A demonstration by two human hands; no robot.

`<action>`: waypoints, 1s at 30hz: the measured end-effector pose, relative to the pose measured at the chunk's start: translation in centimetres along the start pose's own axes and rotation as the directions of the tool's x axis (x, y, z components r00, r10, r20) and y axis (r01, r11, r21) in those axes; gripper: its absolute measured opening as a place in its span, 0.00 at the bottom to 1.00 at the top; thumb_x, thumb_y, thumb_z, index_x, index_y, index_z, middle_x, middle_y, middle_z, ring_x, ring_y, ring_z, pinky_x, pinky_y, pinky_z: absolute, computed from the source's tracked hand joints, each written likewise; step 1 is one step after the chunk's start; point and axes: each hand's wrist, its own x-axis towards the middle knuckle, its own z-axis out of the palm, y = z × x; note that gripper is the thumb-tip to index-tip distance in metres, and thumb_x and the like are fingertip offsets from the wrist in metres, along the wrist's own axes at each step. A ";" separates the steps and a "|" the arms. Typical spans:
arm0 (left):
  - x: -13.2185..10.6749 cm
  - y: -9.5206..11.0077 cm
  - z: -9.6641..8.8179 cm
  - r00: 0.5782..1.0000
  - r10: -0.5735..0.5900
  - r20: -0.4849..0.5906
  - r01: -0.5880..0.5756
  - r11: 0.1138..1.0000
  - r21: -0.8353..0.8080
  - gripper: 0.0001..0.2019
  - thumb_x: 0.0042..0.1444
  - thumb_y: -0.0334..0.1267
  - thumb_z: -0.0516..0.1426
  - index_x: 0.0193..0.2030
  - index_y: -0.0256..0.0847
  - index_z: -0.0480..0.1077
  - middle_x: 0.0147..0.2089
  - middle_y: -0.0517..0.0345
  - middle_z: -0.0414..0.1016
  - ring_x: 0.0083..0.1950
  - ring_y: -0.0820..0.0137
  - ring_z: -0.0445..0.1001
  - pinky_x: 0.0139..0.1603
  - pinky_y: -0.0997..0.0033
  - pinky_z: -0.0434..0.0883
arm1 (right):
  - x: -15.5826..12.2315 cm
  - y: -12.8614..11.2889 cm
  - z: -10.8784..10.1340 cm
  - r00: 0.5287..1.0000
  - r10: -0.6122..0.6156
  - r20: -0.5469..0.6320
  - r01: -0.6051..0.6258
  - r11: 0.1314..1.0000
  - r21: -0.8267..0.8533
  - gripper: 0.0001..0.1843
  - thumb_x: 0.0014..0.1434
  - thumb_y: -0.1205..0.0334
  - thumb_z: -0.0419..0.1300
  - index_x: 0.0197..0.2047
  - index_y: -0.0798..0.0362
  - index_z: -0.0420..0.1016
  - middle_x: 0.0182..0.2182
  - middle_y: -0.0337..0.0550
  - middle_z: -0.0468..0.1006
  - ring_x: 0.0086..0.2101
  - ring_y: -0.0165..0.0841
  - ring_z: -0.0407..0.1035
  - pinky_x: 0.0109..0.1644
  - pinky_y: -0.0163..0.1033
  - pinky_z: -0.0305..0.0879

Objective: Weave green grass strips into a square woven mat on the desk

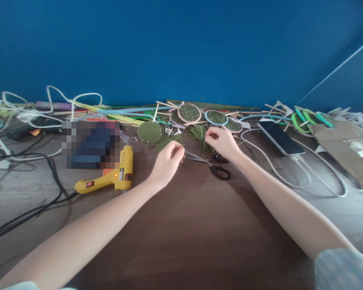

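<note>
My left hand is closed in a pinch above the table, left of the scissors' blades; whatever its fingertips hold, if anything, is too small to make out. My right hand is curled shut at the right edge of a bunch of narrow green leaf strips; I cannot tell whether it grips any. Black-handled scissors lie partly open between the hands, blades pointing left. Behind my left hand are a flat green leaf piece and a round green disc with a stick.
A yellow glue gun, its orange light lit, lies left near a blurred-out dark object. Round woven pieces with pink and blue rims are piled at the back. At right are a phone on a white cable and brown cardboard.
</note>
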 end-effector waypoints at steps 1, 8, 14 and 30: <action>0.0 0.0 0.0 1.000 -0.009 -0.008 0.008 1.000 -0.006 0.06 0.56 0.37 0.50 0.29 0.39 0.60 0.26 0.63 0.65 0.27 0.77 0.65 0.30 0.75 0.63 | 0.1 0.3 -0.1 1.000 0.005 0.008 -0.005 0.999 -0.039 0.04 0.45 0.65 0.53 0.21 0.53 0.64 0.19 0.35 0.65 0.22 0.26 0.56 0.29 0.34 0.52; 0.0 -0.1 0.0 0.999 0.008 -0.040 -0.005 0.997 0.076 0.06 0.56 0.37 0.50 0.29 0.39 0.61 0.26 0.62 0.65 0.27 0.76 0.64 0.29 0.75 0.62 | 0.1 0.1 -0.3 0.996 -0.070 -0.046 0.057 0.971 -0.233 0.04 0.47 0.63 0.55 0.23 0.52 0.64 0.21 0.38 0.66 0.26 0.30 0.58 0.28 0.34 0.50; 0.2 -0.1 -0.2 0.997 0.020 -0.069 -0.008 0.984 0.179 0.06 0.55 0.36 0.51 0.29 0.39 0.62 0.27 0.62 0.67 0.30 0.74 0.66 0.31 0.73 0.63 | -1.5 -2.7 0.6 0.950 -0.246 0.193 0.237 0.969 0.072 0.10 0.55 0.59 0.53 0.25 0.53 0.67 0.24 0.39 0.70 0.27 0.28 0.62 0.32 0.35 0.55; 0.1 -0.7 -0.3 0.955 0.280 -0.095 -0.115 0.647 0.753 0.06 0.52 0.27 0.51 0.37 0.38 0.64 0.43 0.49 0.65 0.47 0.60 0.63 0.47 0.56 0.63 | -0.4 -0.2 0.3 0.998 -0.034 -0.056 0.024 0.984 -0.175 0.05 0.47 0.64 0.57 0.24 0.52 0.62 0.21 0.38 0.65 0.29 0.33 0.60 0.32 0.37 0.53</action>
